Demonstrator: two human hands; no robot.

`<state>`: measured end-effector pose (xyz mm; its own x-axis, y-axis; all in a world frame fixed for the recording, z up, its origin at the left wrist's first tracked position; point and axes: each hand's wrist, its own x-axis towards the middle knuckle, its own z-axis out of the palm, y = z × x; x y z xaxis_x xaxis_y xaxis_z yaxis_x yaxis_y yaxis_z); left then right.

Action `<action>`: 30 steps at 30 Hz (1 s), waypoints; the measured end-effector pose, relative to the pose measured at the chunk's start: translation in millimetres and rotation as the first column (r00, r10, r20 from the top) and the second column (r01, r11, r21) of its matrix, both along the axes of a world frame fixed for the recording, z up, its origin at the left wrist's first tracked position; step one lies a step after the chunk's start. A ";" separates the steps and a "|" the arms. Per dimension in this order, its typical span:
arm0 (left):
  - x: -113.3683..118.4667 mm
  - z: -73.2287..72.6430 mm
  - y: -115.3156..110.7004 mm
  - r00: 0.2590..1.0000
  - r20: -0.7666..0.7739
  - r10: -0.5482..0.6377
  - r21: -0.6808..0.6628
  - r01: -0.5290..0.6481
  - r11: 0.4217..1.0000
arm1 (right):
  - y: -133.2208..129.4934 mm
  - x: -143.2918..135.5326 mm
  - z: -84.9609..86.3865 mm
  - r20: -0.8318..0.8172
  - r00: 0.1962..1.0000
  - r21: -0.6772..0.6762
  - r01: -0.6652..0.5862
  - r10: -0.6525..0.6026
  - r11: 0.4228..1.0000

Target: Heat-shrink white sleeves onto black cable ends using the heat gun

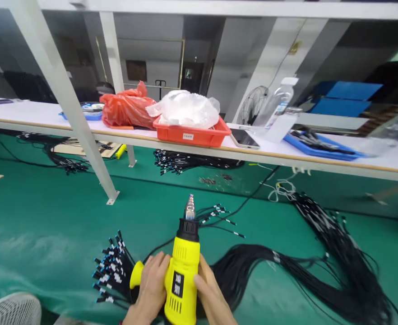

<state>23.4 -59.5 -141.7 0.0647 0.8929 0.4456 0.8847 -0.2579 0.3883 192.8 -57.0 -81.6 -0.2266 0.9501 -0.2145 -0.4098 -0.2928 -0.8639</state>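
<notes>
A yellow heat gun [182,275] with a black collar and a metal nozzle points away from me at the lower middle. My left hand [152,282] is wrapped round its handle on the left side. Against the right side of its body, my right hand [210,289] grips with the thumb on the casing. Under and beside the hands lies a bundle of black cables [239,271]. Their ends with white labels and blue tips [113,271] fan out at the left, and a few more cable ends [217,215] lie beyond the nozzle.
A raised shelf holds a red tray [192,135] with white plastic, a red bag [127,108], a phone [243,138], a bottle [280,101] and a blue tray [321,146]. A white post [70,104] stands left. More cables [334,243] lie right on the green surface [145,198].
</notes>
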 end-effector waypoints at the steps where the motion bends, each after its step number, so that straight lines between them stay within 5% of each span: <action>1: 3.9 0.7 -5.8 0.999 -0.046 0.011 0.010 -0.010 1.000 | -5.5 -7.3 7.3 0.008 0.998 -0.010 0.068 -0.068 0.998; 4: 8.1 14.6 -17.5 0.993 -0.105 -0.063 0.013 0.064 0.998 | -13.9 -13.7 25.4 0.030 0.987 -0.083 0.162 -0.160 0.983; 8: -0.9 63.8 -17.7 0.926 -0.069 -0.371 -0.202 0.351 0.914 | -14.7 4.9 31.7 -0.039 0.972 -0.109 0.225 -0.230 0.968; 12: -4.5 115.7 -22.7 0.926 -0.028 -0.376 -0.361 0.341 0.868 | -14.8 29.7 26.7 -0.149 0.958 -0.149 0.224 -0.246 0.963; 15: 2.3 136.7 -34.0 0.924 -0.081 -0.375 -0.387 0.317 0.866 | -14.4 39.2 20.7 -0.232 0.952 -0.189 0.157 -0.199 0.969; 23: 13.5 156.7 -52.5 0.903 -0.308 -0.301 -0.455 0.138 0.880 | -13.3 31.3 20.4 -0.357 0.933 -0.147 -0.002 -0.051 0.989; 30: -15.7 150.0 -58.2 0.905 -0.294 -0.306 -0.338 0.202 0.919 | -8.0 20.5 28.4 -0.379 0.925 -0.369 -0.124 -0.028 0.921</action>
